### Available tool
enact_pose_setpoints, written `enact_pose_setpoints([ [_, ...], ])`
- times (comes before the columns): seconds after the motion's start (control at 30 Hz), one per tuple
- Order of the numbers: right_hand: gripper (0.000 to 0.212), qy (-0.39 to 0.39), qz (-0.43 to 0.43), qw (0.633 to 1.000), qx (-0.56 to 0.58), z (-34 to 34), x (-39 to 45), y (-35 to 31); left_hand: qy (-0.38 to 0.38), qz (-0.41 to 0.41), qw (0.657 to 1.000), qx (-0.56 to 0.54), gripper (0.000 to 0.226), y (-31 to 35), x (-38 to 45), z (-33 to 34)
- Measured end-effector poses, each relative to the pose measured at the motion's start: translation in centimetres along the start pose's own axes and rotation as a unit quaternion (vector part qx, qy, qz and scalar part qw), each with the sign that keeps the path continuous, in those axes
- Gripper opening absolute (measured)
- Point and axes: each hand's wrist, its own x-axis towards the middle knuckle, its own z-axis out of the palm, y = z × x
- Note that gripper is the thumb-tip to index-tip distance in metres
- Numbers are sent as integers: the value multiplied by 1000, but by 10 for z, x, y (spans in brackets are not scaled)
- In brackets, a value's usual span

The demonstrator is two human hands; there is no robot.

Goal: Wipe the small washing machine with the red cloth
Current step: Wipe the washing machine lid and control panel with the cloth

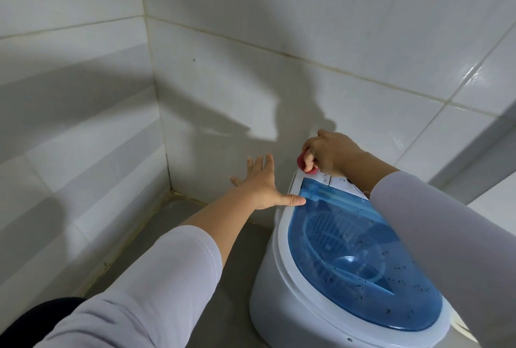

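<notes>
head view: right hand [332, 152] grips red cloth [303, 162] on washing machine [268, 292]; left hand [262, 185] spread empty.

No legible text or labels

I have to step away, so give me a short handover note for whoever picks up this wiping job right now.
Right hand: shut on the red cloth, pressing it on the white back panel of the small washing machine.
Left hand: open, fingers spread, thumb touching the left edge of the blue lid, holding nothing.
Done: cloth is at the back left corner.
Left: dark specks dot the lid and back panel; wipe those, then the white body.
</notes>
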Motion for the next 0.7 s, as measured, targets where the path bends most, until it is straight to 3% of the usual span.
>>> enact_pose_setpoints([
  [0.4,39,-30,79,995,57,-6,7,11,-5,-2,1000,-6,132,-1,0,0],
  [0.7,35,-47,125,991,-3,-7,10,8,-3,-3,1000,-9,132,0,0,0],
])
